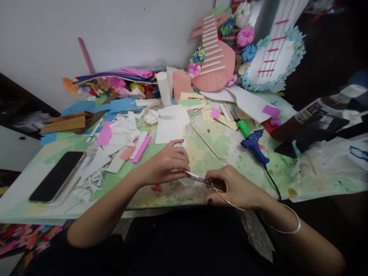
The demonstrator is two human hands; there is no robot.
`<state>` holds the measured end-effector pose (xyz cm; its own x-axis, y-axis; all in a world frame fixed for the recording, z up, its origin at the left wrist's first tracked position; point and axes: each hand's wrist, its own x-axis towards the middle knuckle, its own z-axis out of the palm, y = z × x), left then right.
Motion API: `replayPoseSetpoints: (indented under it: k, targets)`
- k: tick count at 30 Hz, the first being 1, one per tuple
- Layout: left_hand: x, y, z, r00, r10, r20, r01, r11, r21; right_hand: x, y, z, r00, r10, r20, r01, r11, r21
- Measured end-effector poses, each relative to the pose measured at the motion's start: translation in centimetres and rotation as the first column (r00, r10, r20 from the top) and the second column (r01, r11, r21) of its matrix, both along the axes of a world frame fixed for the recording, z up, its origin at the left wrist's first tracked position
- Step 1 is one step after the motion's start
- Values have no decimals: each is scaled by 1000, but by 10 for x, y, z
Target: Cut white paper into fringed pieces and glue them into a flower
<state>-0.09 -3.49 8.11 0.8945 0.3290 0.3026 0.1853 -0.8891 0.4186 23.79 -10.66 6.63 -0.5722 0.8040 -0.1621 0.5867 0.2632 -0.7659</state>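
Note:
My right hand (237,187) is closed round the dark handles of a pair of scissors (200,179). Their blades point left, towards the fingers of my left hand (165,164). That hand is bent round a white piece (188,181), which looks like paper and shows above and below the fingers; its full shape is hidden. The blades meet or lie over this white piece close to my fingertips. A thin gold cord or chain hangs by my right hand. Just beyond my left hand lies a white sheet of paper (169,131).
Paper scraps (122,130) and a phone (59,176) lie to the left. A thin stick (205,141), a blue glue gun (255,145) with its cable and a bottle (309,115) are to the right. Paper instruments (217,65) with paper flowers lean at the back.

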Motion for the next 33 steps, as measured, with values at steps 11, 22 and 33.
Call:
replayPoseSetpoints:
  k: [11, 22, 33]
  targets:
    - [5, 38, 17, 1000, -10, -15, 7, 988, -157, -5, 36, -11, 880, 25, -474, -203, 922, -329]
    - [-3, 92, 18, 988, 57, 145, -20, 969, -246, -5, 87, -11, 786, -21, -618, -212, 930, -301]
    - [5, 105, 12, 994, 44, 95, -12, 948, -318, -11, 102, -25, 784, -24, -620, -246, 905, -346]
